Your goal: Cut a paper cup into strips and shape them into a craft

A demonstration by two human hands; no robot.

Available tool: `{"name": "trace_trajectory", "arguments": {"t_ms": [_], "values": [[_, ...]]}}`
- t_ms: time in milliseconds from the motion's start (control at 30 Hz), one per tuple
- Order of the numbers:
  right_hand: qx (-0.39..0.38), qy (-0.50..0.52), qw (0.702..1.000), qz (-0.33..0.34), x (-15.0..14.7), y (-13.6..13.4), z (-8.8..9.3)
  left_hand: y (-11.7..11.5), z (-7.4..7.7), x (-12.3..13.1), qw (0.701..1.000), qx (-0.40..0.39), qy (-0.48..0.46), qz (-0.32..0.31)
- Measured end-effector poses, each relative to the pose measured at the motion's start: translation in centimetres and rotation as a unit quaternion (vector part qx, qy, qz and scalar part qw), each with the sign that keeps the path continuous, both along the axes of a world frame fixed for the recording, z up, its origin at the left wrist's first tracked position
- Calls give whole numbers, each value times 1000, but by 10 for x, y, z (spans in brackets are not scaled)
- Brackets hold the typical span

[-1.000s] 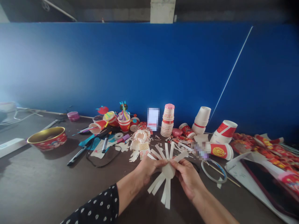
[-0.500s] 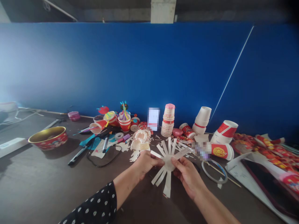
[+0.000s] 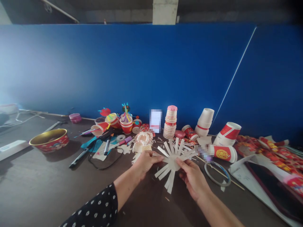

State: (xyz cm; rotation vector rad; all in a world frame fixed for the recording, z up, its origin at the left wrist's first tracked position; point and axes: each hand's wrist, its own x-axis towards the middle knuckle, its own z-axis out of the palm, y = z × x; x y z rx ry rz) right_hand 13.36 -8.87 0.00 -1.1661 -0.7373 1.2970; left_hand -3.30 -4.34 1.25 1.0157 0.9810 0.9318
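A white paper cup cut into strips (image 3: pixel 173 161) fans out like a star just above the dark table (image 3: pixel 42 186). My left hand (image 3: pixel 145 161) pinches one of its left strips between thumb and fingers. My right hand (image 3: pixel 193 176) grips the round base from the lower right. Both hands are closed on the piece. Paper scraps lie on the table under it.
A gold and red bowl (image 3: pixel 49 139) sits at the left. Behind the hands are markers (image 3: pixel 80 157), a tape roll (image 3: pixel 120 137), decorated cups (image 3: pixel 126 123), a cup stack (image 3: pixel 170 122), tipped red and white cups (image 3: pixel 224 152), a ring (image 3: pixel 216 173) and red wrappers (image 3: pixel 272 149) at right.
The cut cup has been lifted slightly and turned, so its strips spread more upward and to the right. Both hands shifted up a little with it.
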Motion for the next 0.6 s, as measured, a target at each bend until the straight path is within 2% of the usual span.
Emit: {"name": "trace_trajectory", "arguments": {"t_ms": [133,233,600], "values": [[-15,0,1000,-4,-2,-1,1,0,-1,2,994,-39,-98,13],[-29,16,999,-2,-2,-2,1,0,-1,2,987,-40,-156,3],[-27,61,998,0,-7,-2,6,1,1,2,979,-23,-186,85]]}}
